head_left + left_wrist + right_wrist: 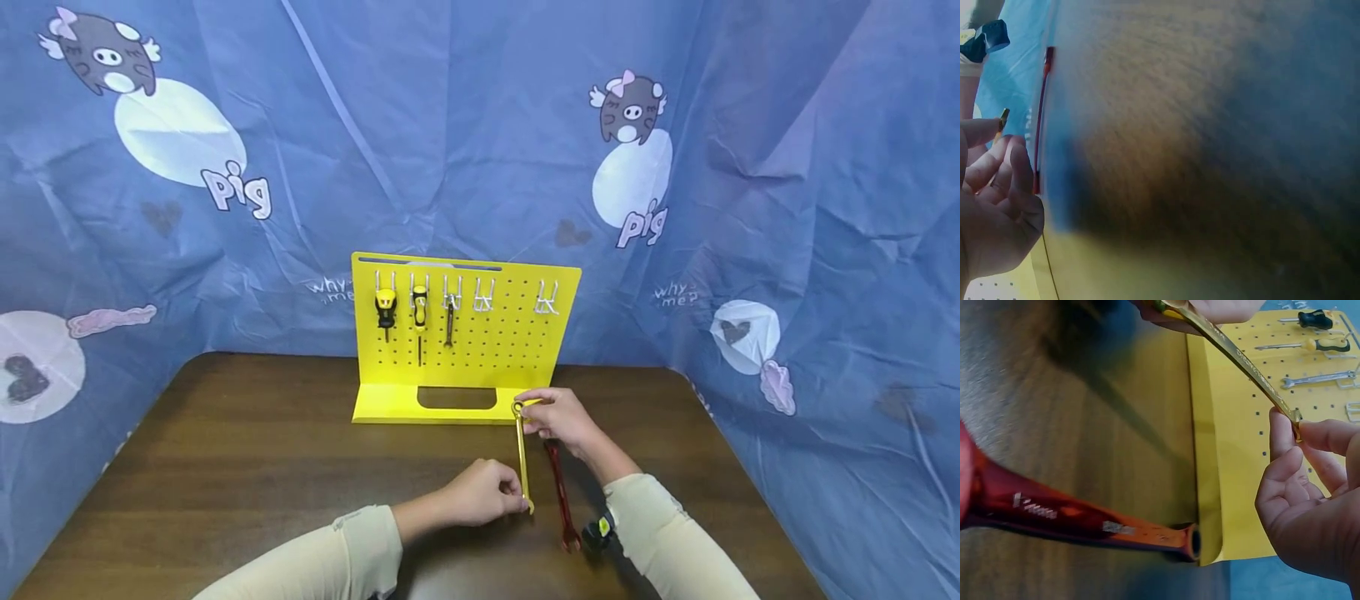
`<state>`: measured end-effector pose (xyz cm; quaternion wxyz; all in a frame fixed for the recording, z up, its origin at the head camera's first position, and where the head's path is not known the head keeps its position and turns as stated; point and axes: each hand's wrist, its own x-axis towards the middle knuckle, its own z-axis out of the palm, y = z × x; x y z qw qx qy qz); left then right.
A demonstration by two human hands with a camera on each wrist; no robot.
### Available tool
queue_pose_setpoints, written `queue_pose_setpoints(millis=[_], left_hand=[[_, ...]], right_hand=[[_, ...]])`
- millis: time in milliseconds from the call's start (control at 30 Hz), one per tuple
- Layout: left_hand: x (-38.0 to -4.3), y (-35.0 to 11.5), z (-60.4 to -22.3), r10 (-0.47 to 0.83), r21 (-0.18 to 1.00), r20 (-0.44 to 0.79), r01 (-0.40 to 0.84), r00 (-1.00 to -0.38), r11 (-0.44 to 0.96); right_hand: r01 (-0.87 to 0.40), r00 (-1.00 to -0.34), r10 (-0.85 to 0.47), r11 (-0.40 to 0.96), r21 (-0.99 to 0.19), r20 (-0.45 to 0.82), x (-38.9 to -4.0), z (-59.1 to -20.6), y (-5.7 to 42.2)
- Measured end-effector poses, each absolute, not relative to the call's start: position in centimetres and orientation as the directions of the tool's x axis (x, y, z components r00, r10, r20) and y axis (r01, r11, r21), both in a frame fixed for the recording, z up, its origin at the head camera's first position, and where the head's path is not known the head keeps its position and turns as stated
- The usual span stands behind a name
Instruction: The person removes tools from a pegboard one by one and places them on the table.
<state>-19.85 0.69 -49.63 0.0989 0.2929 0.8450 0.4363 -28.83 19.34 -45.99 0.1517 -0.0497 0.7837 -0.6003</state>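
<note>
Both hands hold a gold combination wrench [522,458] above the table, in front of the yellow pegboard [510,342]. The right hand [558,419] pinches its ring end between thumb and fingers, close to the board's base. At the near, open end, the left hand [483,493] grips with thumb and curled fingers. In the right wrist view the gold shaft [1241,362] slants between the two hands, its lettering facing up. A red combination wrench [559,492] lies on the table just right of the gold one, below the right forearm.
On the pegboard's hooks hang a short black-and-yellow screwdriver [386,310], a longer yellow screwdriver [420,315] and a small silver wrench [450,321]. Two hook pairs to the right, including the far hook [547,298], carry nothing. Blue printed cloth [450,167] surrounds the brown table [247,467].
</note>
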Motion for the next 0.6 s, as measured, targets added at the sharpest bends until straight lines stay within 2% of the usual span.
queue_pose_setpoints(millis=[167,367,600], left_hand=[[-19.2,1.0,-49.6,0.583,0.714,0.075,0.451,-0.809,0.535],[-18.7,1.7,-50.3,0.571,0.666,-0.01,0.421,-0.821,0.616],[-18.5,2.5,-50.3,0.563,0.561,0.015,0.473,-0.827,0.679]], right_hand=[[0.133,-0.941,-0.266,0.283,-0.95,-0.21,-28.6,-47.1,19.7],[0.159,-0.932,-0.27,0.298,-0.941,-0.243,-28.2,-48.5,20.2],[0.153,-0.933,-0.271,0.296,-0.943,-0.236,-28.3,-49.1,20.5]])
